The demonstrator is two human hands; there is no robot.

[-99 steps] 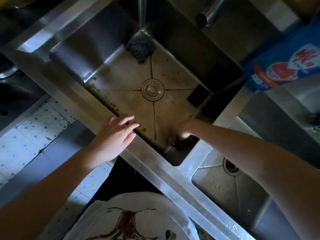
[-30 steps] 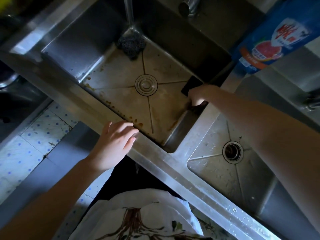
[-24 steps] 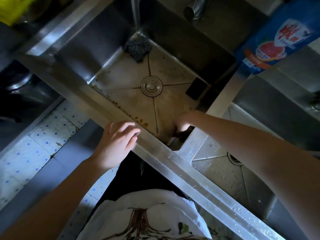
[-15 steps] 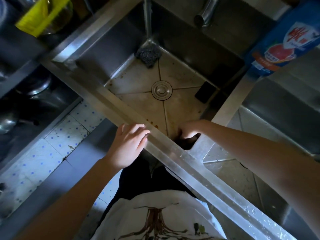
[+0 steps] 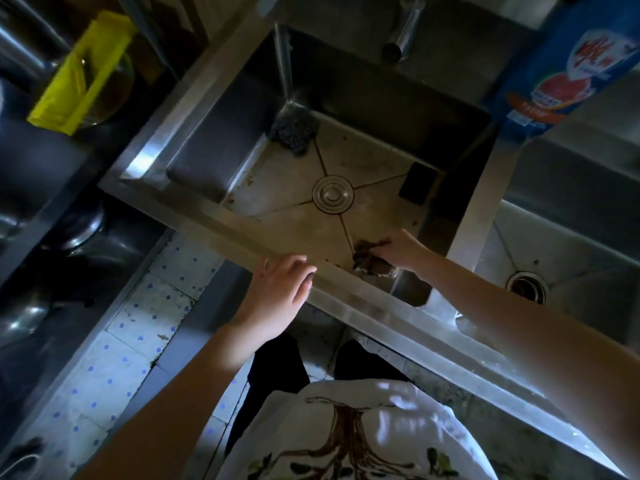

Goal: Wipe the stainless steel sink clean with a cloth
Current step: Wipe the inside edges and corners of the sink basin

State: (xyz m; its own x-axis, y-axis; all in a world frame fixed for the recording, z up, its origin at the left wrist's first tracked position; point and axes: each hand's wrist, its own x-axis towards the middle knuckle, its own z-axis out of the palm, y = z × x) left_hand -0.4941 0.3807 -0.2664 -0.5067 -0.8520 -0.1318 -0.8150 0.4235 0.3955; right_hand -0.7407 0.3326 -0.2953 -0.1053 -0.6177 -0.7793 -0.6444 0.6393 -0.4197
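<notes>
The stainless steel sink (image 5: 207, 140) fills the upper middle, its floor stained brown around a round drain cover (image 5: 333, 194). My right hand (image 5: 403, 251) reaches into the basin near the front corner and grips a dark brownish cloth (image 5: 372, 261), pressing it on the sink floor. My left hand (image 5: 282, 289) rests with relaxed fingers on the sink's front rim and holds nothing.
A steel-wool scourer (image 5: 293, 131) lies in the far corner, a dark rectangular block (image 5: 418, 182) by the right wall. The faucet spout (image 5: 403, 32) hangs above. A second basin (image 5: 561, 244) with open drain sits right. A blue detergent bag (image 5: 568, 64) and yellow item (image 5: 83, 71) flank the sink.
My right hand swept the cloth from the right wall to the front corner and now sits slightly left along the front wall. My left hand stayed on the rim. The camera view shifted.
</notes>
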